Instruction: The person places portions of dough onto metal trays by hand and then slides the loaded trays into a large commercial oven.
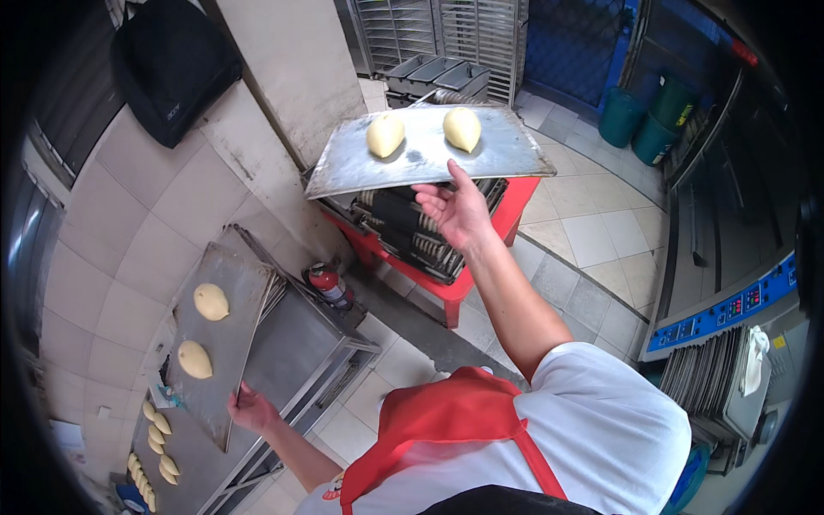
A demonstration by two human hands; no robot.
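Note:
My left hand (253, 408) grips the near edge of a flat metal baking tray (225, 339), its fingers partly hidden by the edge. Two pale, pointed oval dough pieces lie on this tray: one dough piece (211, 302) farther away, another dough piece (196, 359) nearer. Ahead, my right hand (457, 210) is palm up with fingers apart, its thumb against the front edge of a second baking tray (416, 168). That tray, slightly tilted, lies above a red stand and bears a left dough piece (385, 136) and a right dough piece (463, 130).
Dark stacked pans sit on the red stand (453, 300). A metal table (300, 348) at left carries several smaller dough pieces (156, 429); a fire extinguisher (330, 283) stands beyond it. An oven (730, 305) and upright stacked trays (708, 369) are at right, green bins (622, 116) farther back.

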